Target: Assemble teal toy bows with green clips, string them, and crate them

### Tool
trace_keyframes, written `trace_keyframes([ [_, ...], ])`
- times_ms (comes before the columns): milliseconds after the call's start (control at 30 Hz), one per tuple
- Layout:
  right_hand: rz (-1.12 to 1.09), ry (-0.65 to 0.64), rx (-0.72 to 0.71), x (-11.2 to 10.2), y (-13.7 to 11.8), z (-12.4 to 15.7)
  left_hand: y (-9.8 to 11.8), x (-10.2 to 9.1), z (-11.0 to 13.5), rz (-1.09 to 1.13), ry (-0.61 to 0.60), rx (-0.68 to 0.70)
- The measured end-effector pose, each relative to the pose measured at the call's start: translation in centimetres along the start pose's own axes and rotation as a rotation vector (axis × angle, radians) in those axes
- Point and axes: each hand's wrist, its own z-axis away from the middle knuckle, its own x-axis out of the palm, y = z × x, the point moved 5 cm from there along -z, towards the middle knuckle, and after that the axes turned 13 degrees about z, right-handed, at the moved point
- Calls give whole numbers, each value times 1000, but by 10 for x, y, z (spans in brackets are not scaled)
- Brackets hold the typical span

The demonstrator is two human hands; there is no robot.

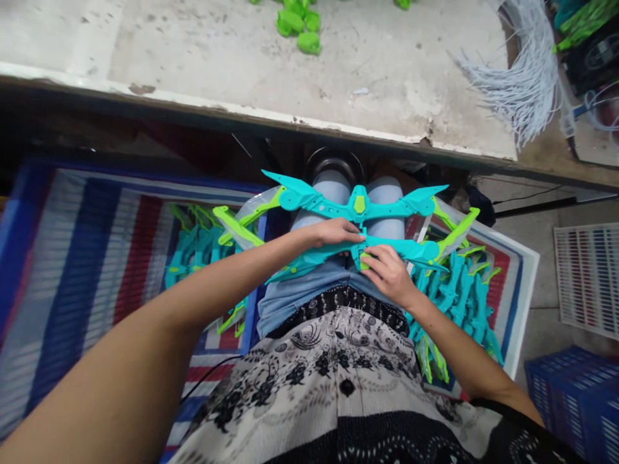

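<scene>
Two teal plastic toy bows with lime-green tips lie across my lap, one behind the other. The far toy bow rests over the knees, with a lime-green plate at its middle. My left hand is closed on the near toy bow just left of its centre, thumb and fingers pressing near a small upright teal piece. From the right, my right hand pinches the same bow's centre around a small lime-green part. The fingers partly hide that part and the bow's middle.
A worn white worktable edges the space ahead, bearing lime-green pieces and a bundle of white cords. Crates with striped lining flank my legs: a blue crate left and a white crate right, both holding similar bows.
</scene>
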Motion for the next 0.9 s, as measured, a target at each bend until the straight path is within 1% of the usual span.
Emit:
trace_keyframes([
  [67,-43,72,39,-2,3,-1,0,1,0,58,-6,-19],
  [133,-69,131,47,-1,6,-2,-1,2,0,88,-8,-28],
  [267,-79,162,-6,6,9,-5,-2,0,-1,56,0,-5],
  [400,-36,173,-16,8,10,-6,-4,-2,-4,36,10,6],
  [567,-27,111,-25,11,12,-6,-5,-2,-3,29,-3,12],
  [633,3,84,11,14,13,-5,-3,-2,-1,2,-22,20],
  [700,51,72,105,16,16,-5,1,-1,1,-63,-39,38],
  [800,118,44,292,15,24,-7,8,-1,2,-246,15,77],
  [833,130,8,327,15,26,-9,10,0,2,-304,35,85],
  [900,141,-113,342,17,30,-15,12,2,2,-385,56,85],
])
